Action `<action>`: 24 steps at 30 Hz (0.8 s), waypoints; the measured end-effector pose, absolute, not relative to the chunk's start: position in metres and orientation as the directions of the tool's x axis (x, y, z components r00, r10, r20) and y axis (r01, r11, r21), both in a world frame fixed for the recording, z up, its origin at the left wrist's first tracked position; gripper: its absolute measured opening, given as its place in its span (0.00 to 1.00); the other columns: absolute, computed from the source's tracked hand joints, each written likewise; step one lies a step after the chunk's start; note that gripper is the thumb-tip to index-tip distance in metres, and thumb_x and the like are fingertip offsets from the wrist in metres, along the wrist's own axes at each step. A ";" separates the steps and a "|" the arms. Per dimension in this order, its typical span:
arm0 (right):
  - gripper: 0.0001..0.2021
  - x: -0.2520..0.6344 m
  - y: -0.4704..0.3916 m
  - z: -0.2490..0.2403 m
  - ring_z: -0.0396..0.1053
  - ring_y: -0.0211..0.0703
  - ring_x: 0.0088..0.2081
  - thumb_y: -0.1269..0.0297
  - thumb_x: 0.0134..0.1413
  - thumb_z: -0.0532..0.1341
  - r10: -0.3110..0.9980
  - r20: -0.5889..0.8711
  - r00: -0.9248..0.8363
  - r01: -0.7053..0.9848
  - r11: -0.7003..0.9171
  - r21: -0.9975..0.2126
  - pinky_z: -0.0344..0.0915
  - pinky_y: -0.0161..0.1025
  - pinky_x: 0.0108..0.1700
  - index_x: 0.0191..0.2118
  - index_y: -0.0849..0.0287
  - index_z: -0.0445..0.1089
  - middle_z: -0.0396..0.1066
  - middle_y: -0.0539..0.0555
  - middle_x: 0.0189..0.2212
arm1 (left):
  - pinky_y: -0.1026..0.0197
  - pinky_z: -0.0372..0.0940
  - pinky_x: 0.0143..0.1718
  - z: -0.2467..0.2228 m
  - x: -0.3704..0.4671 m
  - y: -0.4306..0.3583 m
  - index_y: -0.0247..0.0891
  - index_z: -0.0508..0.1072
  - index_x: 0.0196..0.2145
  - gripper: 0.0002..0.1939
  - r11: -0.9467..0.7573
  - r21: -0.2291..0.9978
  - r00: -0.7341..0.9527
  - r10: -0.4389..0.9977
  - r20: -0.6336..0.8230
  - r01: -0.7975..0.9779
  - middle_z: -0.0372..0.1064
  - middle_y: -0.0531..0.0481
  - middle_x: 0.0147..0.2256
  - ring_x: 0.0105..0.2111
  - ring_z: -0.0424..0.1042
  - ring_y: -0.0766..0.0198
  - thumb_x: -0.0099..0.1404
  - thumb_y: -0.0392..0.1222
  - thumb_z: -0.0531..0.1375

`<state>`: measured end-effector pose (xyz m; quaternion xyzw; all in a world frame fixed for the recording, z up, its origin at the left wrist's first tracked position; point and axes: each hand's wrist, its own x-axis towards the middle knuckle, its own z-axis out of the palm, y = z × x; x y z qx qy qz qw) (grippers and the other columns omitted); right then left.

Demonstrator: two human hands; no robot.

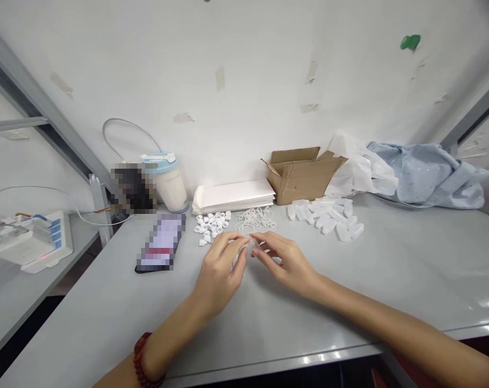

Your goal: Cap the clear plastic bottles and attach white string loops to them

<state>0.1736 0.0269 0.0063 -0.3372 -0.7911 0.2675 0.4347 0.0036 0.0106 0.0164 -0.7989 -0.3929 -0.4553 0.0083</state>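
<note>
At my remote view, the small translucent piece [252, 246] sits just below the centre of the frame, the left hand [220, 269] and right hand [288, 264] pinching it narrowly by the fingertips, probably because something so slight needs steadying from both sides. White caps [212, 224], pale cord loops [258, 217] and translucent plastic sleeves [333, 213] lie sorted across mid-frame, I'd guess for easy reach. Both hands arch over the worktop [361, 291], fingers bent, forearms spreading toward lower left and lower right.
</note>
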 end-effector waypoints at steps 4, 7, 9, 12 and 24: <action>0.15 0.173 0.026 0.007 0.72 0.38 0.34 0.66 0.60 0.54 0.779 0.497 -0.382 0.294 0.613 -0.734 0.73 0.37 0.33 0.51 0.59 0.64 0.69 0.56 0.35 | 0.59 0.66 0.41 0.016 0.004 0.011 0.37 0.69 0.44 0.13 -0.690 0.357 0.274 0.627 0.730 0.629 0.66 0.45 0.39 0.40 0.68 0.61 0.63 0.28 0.53; 0.14 0.172 0.026 0.008 0.72 0.38 0.34 0.67 0.59 0.54 0.801 0.470 -0.370 0.296 0.581 -0.758 0.73 0.36 0.33 0.51 0.59 0.65 0.70 0.56 0.36 | 0.60 0.66 0.41 0.015 0.005 0.010 0.37 0.69 0.45 0.13 -0.682 0.385 0.267 0.646 0.715 0.621 0.66 0.45 0.40 0.40 0.69 0.62 0.64 0.28 0.52; 0.14 0.172 0.025 0.008 0.72 0.38 0.34 0.66 0.59 0.54 0.821 0.443 -0.360 0.301 0.551 -0.778 0.72 0.36 0.33 0.50 0.59 0.65 0.70 0.57 0.36 | 0.59 0.66 0.41 0.014 0.006 0.009 0.37 0.68 0.45 0.14 -0.670 0.402 0.259 0.662 0.703 0.624 0.66 0.45 0.40 0.41 0.69 0.61 0.64 0.29 0.52; 0.14 0.172 0.025 0.009 0.73 0.40 0.34 0.65 0.59 0.53 0.854 0.398 -0.334 0.314 0.499 -0.808 0.72 0.37 0.33 0.50 0.60 0.65 0.71 0.57 0.36 | 0.58 0.67 0.42 0.011 0.008 0.007 0.37 0.68 0.47 0.14 -0.651 0.413 0.249 0.681 0.689 0.636 0.67 0.44 0.41 0.43 0.68 0.60 0.64 0.30 0.53; 0.15 0.174 0.028 0.009 0.73 0.43 0.37 0.63 0.59 0.54 0.893 0.332 -0.304 0.330 0.426 -0.843 0.70 0.39 0.34 0.50 0.61 0.64 0.72 0.59 0.40 | 0.49 0.64 0.49 0.012 0.007 0.008 0.36 0.66 0.49 0.16 -0.676 0.368 0.311 0.664 0.680 0.638 0.68 0.43 0.44 0.48 0.64 0.56 0.63 0.30 0.54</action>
